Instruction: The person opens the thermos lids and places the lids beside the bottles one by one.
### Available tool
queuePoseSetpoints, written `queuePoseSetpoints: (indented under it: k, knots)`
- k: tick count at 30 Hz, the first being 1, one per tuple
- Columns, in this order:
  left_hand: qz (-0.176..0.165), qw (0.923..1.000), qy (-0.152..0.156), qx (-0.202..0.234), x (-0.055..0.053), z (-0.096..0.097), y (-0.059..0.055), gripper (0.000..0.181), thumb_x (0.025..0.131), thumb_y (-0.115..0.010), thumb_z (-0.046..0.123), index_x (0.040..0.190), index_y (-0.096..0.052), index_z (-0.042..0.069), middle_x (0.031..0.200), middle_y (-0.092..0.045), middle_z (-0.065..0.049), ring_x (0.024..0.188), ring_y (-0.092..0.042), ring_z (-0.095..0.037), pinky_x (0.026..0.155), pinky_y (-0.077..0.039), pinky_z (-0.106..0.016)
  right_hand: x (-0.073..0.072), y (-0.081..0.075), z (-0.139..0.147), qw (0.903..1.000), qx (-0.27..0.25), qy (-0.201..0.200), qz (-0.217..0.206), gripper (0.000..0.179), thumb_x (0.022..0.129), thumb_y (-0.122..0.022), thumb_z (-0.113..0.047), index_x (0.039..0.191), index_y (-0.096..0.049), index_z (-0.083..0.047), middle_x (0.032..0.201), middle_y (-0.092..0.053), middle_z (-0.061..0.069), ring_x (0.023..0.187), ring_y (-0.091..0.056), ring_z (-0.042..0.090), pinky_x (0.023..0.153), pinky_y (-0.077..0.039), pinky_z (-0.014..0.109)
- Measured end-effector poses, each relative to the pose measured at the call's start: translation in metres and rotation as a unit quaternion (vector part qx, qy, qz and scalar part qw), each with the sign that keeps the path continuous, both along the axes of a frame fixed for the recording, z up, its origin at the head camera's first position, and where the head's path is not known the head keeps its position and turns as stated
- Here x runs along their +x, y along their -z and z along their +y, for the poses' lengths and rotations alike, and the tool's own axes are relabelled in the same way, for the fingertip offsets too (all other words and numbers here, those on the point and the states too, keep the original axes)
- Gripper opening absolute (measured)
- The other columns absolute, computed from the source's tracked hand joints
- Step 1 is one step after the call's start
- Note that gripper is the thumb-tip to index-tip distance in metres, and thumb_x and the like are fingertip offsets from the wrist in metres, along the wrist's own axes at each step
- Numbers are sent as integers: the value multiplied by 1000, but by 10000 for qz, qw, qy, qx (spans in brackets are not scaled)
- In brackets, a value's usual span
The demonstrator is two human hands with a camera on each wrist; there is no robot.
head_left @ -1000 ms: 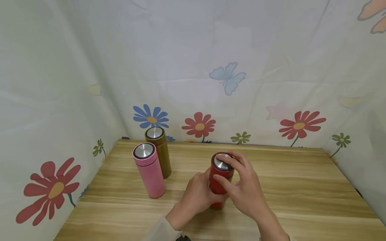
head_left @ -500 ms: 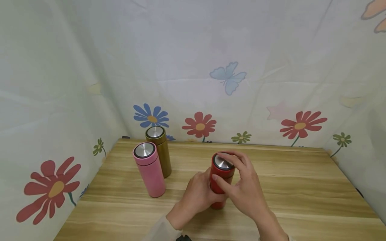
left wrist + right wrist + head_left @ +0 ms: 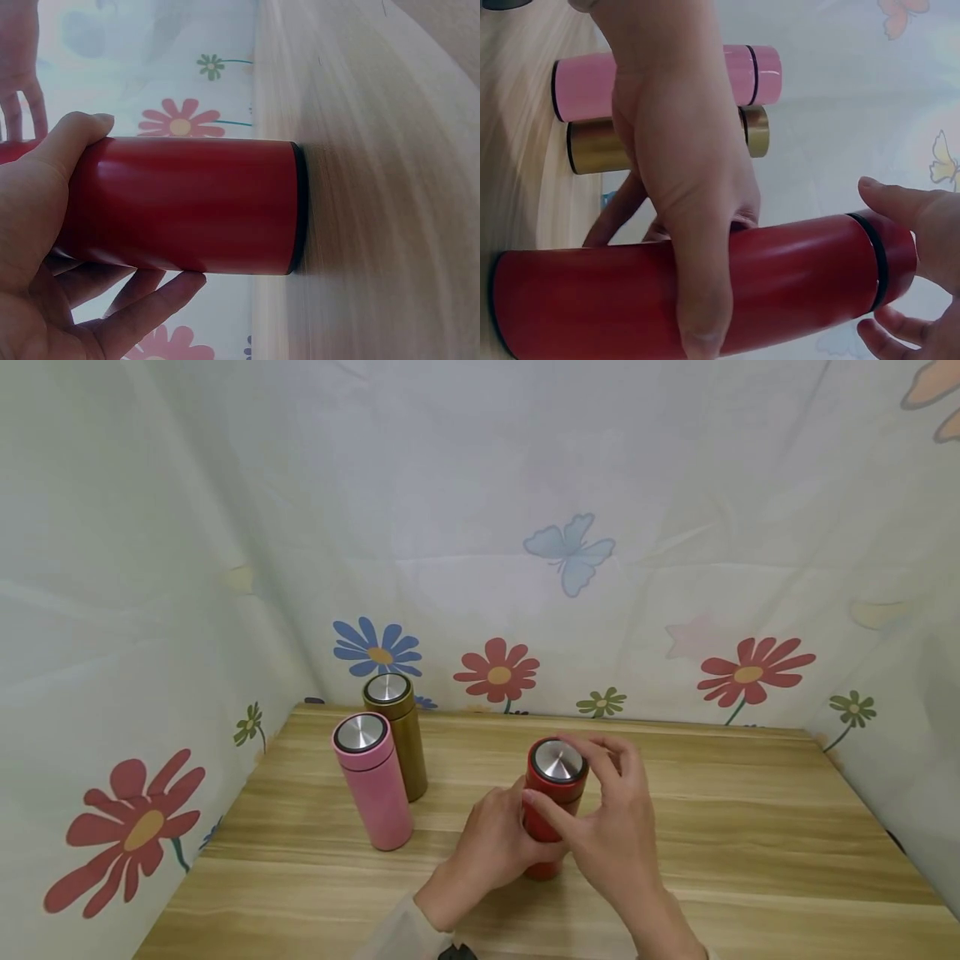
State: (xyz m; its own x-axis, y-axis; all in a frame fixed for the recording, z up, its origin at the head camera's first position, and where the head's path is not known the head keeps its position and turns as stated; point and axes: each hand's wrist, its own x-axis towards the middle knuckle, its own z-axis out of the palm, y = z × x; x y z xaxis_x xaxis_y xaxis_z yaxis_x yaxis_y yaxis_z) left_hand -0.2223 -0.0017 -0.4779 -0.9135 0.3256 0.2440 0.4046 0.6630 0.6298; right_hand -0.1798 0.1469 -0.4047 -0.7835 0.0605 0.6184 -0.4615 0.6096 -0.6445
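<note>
- My left hand (image 3: 495,839) clamps red flask (image 3: 187,206) on table (image 3: 750,860).
- My right hand (image 3: 618,835): fingers apart around lid (image 3: 559,762), can't tell if gripping.
- Pink flask (image 3: 377,802), gold flask (image 3: 408,743) leftward.

Soft, muted light is falling evenly over the cloth backdrop (image 3: 450,460), apparently from overhead, while the steel lid (image 3: 559,761) is catching streaky glare. A faint shadow is pooling on the tabletop (image 3: 750,843). In the left wrist view, the red bottle (image 3: 187,206) is showing a pale sheen and the printed flowers (image 3: 180,126) are looking hazy.
</note>
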Motion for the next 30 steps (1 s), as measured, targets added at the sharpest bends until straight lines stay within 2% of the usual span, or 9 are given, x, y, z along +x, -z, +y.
queuePoseSetpoints:
  k: [5, 11, 20, 30]
  knots:
    - [45, 9999, -86, -94, 1, 0, 1, 74, 77, -88, 48, 137, -56, 21, 118, -75, 6, 98, -65, -11, 90, -55, -36, 0, 7, -7, 9986, 316, 318, 269, 67, 68, -99, -30, 128, -70, -25, 126, -54, 10, 109, -57, 21, 82, -55, 42]
    - [105, 9998, -121, -123, 1, -1, 1, 74, 76, -89, 45, 137, -57, 21, 115, -76, 6, 99, -65, -11, 92, -55, -37, -1, 11, -13, 9971, 451, 461, 393, 60, 69, -98, -26, 123, -71, -20, 125, -56, 14, 109, -58, 25, 77, -58, 44]
    - [210, 9997, -79, -88, 2, 0, 1, 75, 75, -90, 44, 136, -55, 21, 114, -76, 4, 97, -67, -11, 90, -56, -34, 0, 7, -11, 9990, 322, 273, 167, 58, 72, -97, -23, 124, -71, -18, 129, -56, 13, 116, -57, 25, 85, -60, 46]
    - [81, 9999, -49, -50, 0, 0, 1, 75, 76, -89, 46, 138, -52, 24, 117, -76, 7, 101, -67, -9, 94, -55, -35, 1, 6, -5, 9996, 262, -89, -66, 56, 76, -94, -20, 126, -70, -21, 131, -54, 11, 122, -57, 25, 92, -59, 47]
